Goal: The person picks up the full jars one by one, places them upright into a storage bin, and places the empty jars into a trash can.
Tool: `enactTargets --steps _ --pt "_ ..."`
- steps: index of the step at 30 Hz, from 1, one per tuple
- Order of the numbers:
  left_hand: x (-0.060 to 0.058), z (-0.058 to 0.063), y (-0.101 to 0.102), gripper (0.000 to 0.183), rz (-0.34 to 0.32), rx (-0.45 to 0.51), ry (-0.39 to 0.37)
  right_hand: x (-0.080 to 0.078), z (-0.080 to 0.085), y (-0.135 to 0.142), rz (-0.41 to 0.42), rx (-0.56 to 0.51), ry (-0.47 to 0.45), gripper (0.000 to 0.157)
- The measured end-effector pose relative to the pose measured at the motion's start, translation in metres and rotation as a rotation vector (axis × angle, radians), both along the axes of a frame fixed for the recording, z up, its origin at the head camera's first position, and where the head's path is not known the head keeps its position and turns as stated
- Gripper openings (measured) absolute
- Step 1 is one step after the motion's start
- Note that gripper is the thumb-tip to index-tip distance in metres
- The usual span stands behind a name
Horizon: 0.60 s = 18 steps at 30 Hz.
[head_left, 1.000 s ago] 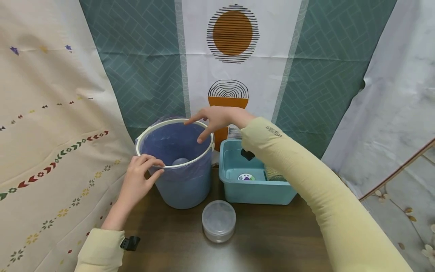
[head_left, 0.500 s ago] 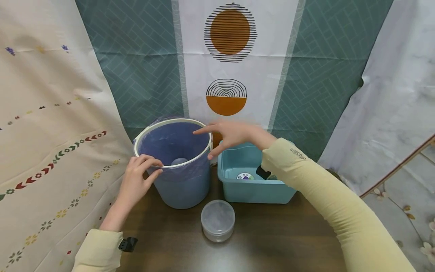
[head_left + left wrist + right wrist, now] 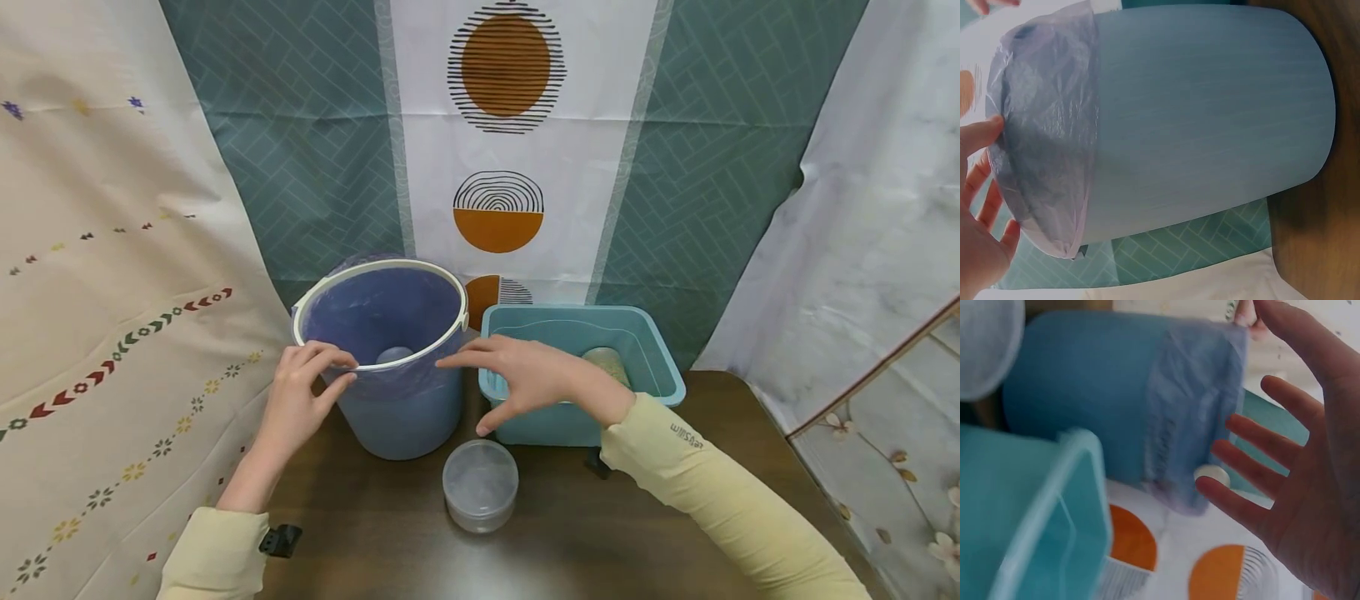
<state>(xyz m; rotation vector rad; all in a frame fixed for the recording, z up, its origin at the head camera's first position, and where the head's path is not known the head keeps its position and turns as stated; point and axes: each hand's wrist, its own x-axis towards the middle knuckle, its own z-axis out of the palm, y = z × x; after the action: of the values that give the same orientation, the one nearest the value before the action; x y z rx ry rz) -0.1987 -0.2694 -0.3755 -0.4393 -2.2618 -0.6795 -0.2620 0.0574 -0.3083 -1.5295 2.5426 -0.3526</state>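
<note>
A blue trash can (image 3: 401,425) with a white rim (image 3: 450,287) stands at the back left, lined with a thin purplish bag (image 3: 1047,119) folded over its rim. My left hand (image 3: 298,392) pinches the near-left rim between thumb and fingers. A pale round thing (image 3: 393,355) lies inside the can. My right hand (image 3: 532,375), its fingers spread and holding nothing, hovers between the can and a turquoise basin (image 3: 547,429). Just below its thumb in the head view, a round clear lidded container (image 3: 480,479) sits on the table.
Inside the basin is a small container with yellowish-green contents (image 3: 609,363). Patterned cloth (image 3: 315,167) hangs behind the brown table (image 3: 585,533), with pale printed cloth (image 3: 112,292) at the left and a marbled sheet (image 3: 885,250) at the right.
My right hand has moved from over the trash can's far rim toward me and to the right, down near the clear container. My left hand stays at the rim.
</note>
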Motion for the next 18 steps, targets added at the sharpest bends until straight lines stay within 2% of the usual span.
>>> enactTargets --steps 9,14,18 --pt "0.001 0.002 0.000 0.022 0.006 0.013 -0.026 0.009 -0.063 -0.011 0.050 0.009 -0.082 0.090" --pt "0.001 0.002 -0.001 0.021 0.008 0.010 -0.026 0.009 -0.095 -0.018 0.021 0.002 -0.154 0.091" --pt "0.001 0.001 -0.001 0.021 0.010 0.015 -0.033 0.010 -0.114 -0.022 -0.016 0.004 -0.185 0.090"
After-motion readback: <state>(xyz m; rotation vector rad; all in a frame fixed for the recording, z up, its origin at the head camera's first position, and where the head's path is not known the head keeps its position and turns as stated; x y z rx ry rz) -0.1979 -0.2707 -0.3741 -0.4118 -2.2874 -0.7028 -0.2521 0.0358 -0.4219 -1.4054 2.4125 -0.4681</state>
